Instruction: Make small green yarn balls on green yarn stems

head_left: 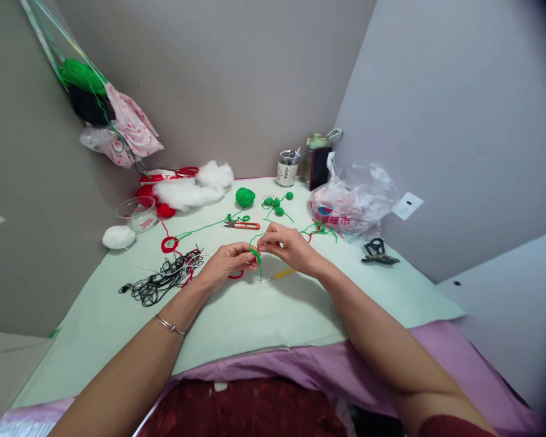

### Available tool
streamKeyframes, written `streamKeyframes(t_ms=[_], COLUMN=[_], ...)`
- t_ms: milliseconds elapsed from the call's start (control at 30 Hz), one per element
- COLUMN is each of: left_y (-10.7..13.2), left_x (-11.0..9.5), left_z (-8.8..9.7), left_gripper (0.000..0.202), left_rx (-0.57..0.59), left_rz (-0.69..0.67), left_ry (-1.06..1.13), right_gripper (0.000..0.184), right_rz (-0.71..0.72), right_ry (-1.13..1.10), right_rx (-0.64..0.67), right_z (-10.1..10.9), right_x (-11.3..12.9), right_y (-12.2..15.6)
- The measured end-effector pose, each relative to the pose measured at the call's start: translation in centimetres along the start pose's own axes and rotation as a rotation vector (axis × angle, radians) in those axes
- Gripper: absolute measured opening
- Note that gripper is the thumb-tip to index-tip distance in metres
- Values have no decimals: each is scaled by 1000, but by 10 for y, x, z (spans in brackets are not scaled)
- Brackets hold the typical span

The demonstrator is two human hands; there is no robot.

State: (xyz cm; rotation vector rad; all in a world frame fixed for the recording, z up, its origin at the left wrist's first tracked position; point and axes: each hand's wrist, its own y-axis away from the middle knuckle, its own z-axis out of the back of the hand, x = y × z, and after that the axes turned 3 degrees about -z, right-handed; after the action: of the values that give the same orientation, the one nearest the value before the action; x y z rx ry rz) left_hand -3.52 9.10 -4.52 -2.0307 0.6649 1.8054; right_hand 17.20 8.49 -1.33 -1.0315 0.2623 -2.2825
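My left hand (230,262) is closed in a pinch on a small green crocheted piece (256,255), whose tail hangs down below the fingers. Right against it, my right hand (287,244) pinches green yarn at the piece's upper edge; the exact grip is partly hidden by the fingers. A crochet hook with a yellow handle (284,274) lies on the table just under my right hand. Beyond the hands are orange-handled thread snips (242,225) and a green yarn ball (244,197).
Tangled black cord (157,280) and a red ring of yarn (169,244) lie left. White stuffing (188,189), a clear tub (139,214) and white yarn (119,237) sit behind. Small green balls (279,211), a plastic bag (350,200) and a black hair claw (378,252) are right.
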Motion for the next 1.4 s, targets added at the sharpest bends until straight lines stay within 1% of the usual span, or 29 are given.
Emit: streamKeyframes(t_ms=[133,200,333,400,533,600,633,700,800,900,1000,1133,1300,1400], left_y=[0,1,1,1,-2,-3,-3,-3,-2,-2,-3,-3,0,0], left_x=[0,-1,-2,-1,5,8,8,7,3,1,2,1,-3,1], left_z=[-1,-1,-2,-2,-2,-2,-2,-2,-1,0,2,3,1,-2], left_gripper=[27,28,30,30,29,29,29,30,29,26,25,27,27,24], left_rx=[-24,-41,-35,-28,-35,-34,-35,-35,-26,-1,29,22,21,-4], left_rz=[-22,-31,-4,-10,14,31,35,36,20,-3,-22,-36,-16,-26], left_ry=[23,39,40,38,-18,-46,-53,-52,-24,-10,-26,-49,81,68], right_gripper=[7,8,22,25,17,19,19,18,15,14,13,11,11,11], right_rz=[-63,-100,-86,-48,31,70,95,149,212,238,253,238,149,166], right_ry=[-27,-83,-218,-163,117,221,248,242,116,38,57,58,-4,2], right_rx=[-47,-76,-49,-38,2,12,-8,-90,-223,-299,-330,-372,-381,-377], right_z=[-5,-7,-12,-15,-20,-22,-23,-23,-25,-27,-30,-32,-31,-30], right_x=[0,0,2,3,2,2,2,3,6,10,15,20,22,26], right_y=[-1,-1,0,1,3,4,5,5,5,4,5,4,-1,0])
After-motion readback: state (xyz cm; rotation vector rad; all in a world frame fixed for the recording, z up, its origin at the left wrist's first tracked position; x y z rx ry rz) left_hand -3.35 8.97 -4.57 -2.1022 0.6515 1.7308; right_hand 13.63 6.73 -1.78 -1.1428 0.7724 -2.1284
